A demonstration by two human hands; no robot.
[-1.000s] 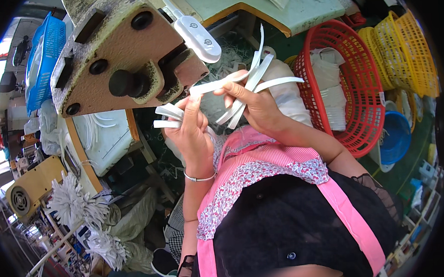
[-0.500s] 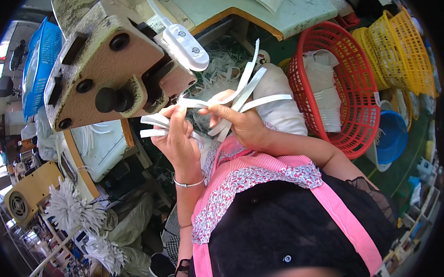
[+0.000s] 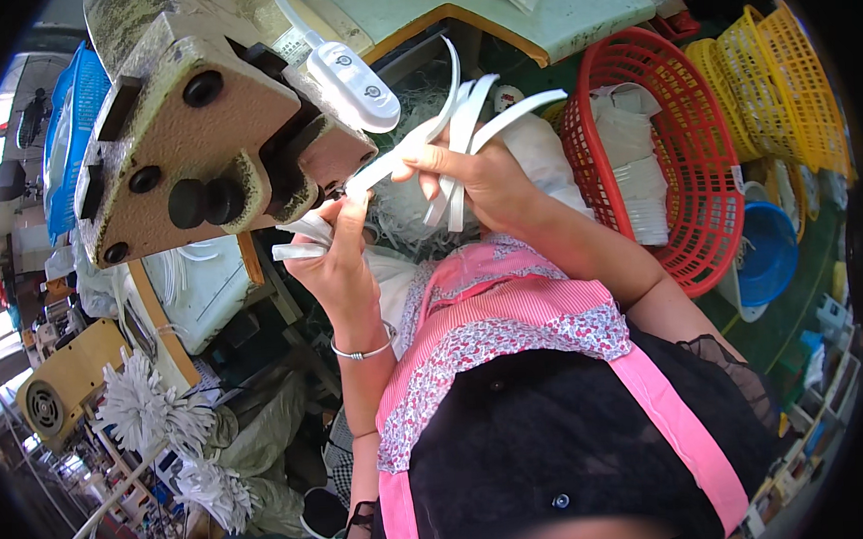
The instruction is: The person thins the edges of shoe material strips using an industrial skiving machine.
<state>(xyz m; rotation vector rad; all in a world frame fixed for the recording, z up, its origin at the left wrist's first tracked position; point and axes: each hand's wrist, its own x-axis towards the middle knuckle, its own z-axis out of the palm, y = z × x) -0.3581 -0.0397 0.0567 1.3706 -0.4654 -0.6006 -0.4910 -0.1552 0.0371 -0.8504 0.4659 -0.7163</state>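
Note:
Flat white strips [image 3: 464, 124] fan out of my right hand [image 3: 485, 176], whose thumb and fingers close round them. My left hand [image 3: 340, 259] pinches a white strip near its fingertips, and short white strip ends [image 3: 300, 239] stick out to its left. One white length [image 3: 377, 172] runs between the two hands, right beside the lower edge of a beige sewing-type machine head [image 3: 224, 153]. The exact point where it meets the machine is hidden by the fingers and the housing. A white switch box [image 3: 351, 85] on a cable sits on the machine's right side.
A red basket [image 3: 728, 228] with white pieces [image 3: 640, 188] stands at the right, near yellow baskets [image 3: 780, 81] and a blue basin [image 3: 768, 255]. White strip bundles [image 3: 153, 407] hang at the left. A pale worktable [image 3: 575, 22] lies beyond; white scraps [image 3: 410, 217] lie below my hands.
Both hands have risen slightly toward the machine's edge. My right hand has shifted to the right and up, drawing the strip between the hands longer and more slanted.

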